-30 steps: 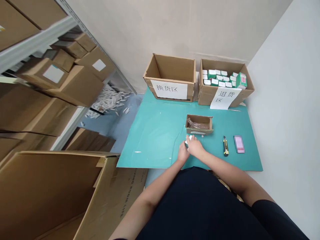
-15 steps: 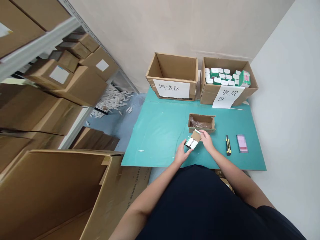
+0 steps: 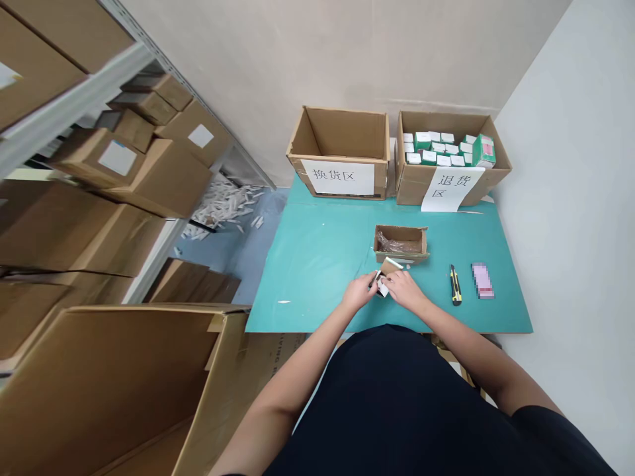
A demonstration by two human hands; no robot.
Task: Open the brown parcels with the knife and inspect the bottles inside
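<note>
Near the front of the green table, a small white box (image 3: 389, 266) stands with its flap raised, brown on the inside. My left hand (image 3: 360, 291) grips the left side of this box, fingers closed on it. At its opening is my right hand (image 3: 403, 289), fingers bent together over white contents; whether they pinch a piece is too small to tell. Just behind the hands sits a small open brown carton (image 3: 401, 256) with clear plastic wrap (image 3: 389, 243) inside.
On the green table (image 3: 307, 264) a yellow-black cutter (image 3: 455, 285) and a pink blurred item (image 3: 483, 281) lie at right. Behind stand an empty labelled carton (image 3: 338, 177) and a carton (image 3: 411, 185) of green-white boxes. A large open carton (image 3: 124, 383) and shelves are left.
My right hand has moved from the raised flap down to the box's opening. My left hand has closed in on the box's side. The view has shifted slightly.
</note>
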